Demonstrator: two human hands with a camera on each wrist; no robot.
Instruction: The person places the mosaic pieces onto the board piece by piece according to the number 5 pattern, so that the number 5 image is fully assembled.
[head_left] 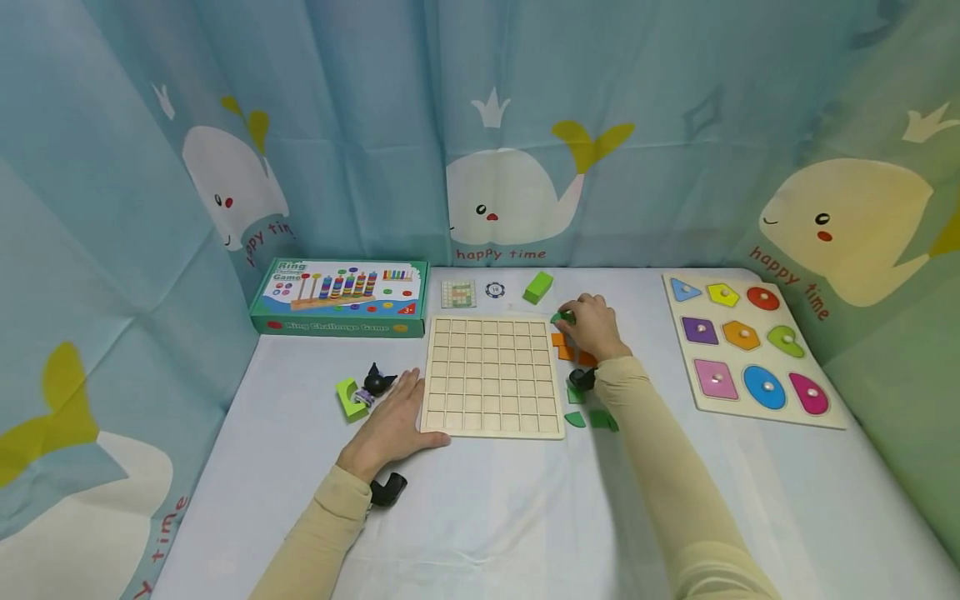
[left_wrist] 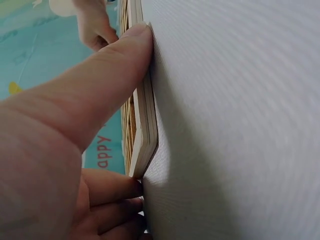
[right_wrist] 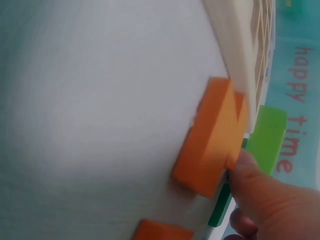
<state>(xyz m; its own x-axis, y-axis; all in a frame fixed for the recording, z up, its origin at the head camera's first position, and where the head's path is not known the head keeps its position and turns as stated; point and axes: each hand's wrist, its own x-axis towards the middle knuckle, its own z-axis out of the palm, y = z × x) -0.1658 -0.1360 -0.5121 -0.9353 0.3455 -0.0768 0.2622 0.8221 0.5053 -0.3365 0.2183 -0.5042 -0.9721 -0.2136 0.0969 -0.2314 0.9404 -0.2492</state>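
Note:
A wooden grid board (head_left: 493,377) of bare square cells lies flat on the white table. My left hand (head_left: 392,422) rests at its lower left corner, with the thumb (left_wrist: 117,60) along the front edge and the fingers by the left side. At the board's far right corner, my right hand (head_left: 596,327) pinches a small green piece (head_left: 558,317); the fingers partly hide its shape. Orange blocks (head_left: 570,352) lie just below that hand. In the right wrist view, the thumb (right_wrist: 257,182) is beside an orange block (right_wrist: 205,142) and dark green pieces (right_wrist: 220,205).
Green pieces (head_left: 575,419) lie right of the board. Behind it are a light green block (head_left: 537,287), a pattern card (head_left: 458,293) and a round token (head_left: 495,290). A game box (head_left: 341,304) and a dark figure (head_left: 377,382) are left; a shape puzzle (head_left: 750,350) is right.

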